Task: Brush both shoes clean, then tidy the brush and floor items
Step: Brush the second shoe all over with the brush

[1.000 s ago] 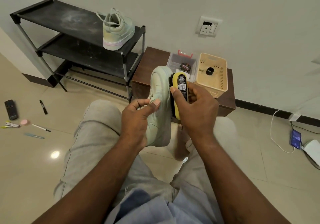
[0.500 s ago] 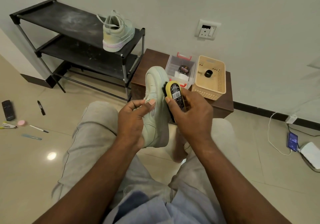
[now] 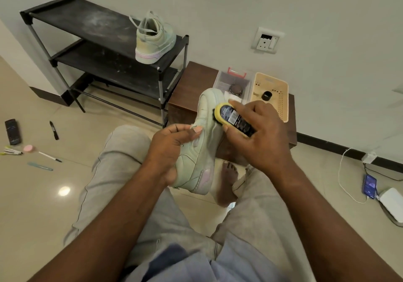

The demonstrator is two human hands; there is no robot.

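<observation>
A pale green shoe (image 3: 204, 142) is held upright in front of me, toe pointing up, gripped by my left hand (image 3: 170, 148) at its collar and side. My right hand (image 3: 259, 133) grips a yellow shoe brush (image 3: 234, 117) with a black label, its black bristles pressed against the shoe's upper right side. The matching second shoe (image 3: 153, 40) stands on the top shelf of the black rack (image 3: 87, 23). On the floor at left lie a black remote (image 3: 13, 131), a black marker (image 3: 53, 130), a pink round tin (image 3: 29, 148), pens (image 3: 50, 156) and a blue file (image 3: 40, 166).
A low brown table (image 3: 189, 85) behind the shoe carries a clear box (image 3: 234, 81) with a polish tin and a beige basket (image 3: 271, 95). At right on the floor lie a phone (image 3: 369, 185) on a white cable and a white charger (image 3: 392, 203). My bare foot (image 3: 226, 179) rests below the shoe.
My right hand has swept the brush up toward the toe and tilted it flatter, label facing up. The left hand keeps its hold on the shoe.
</observation>
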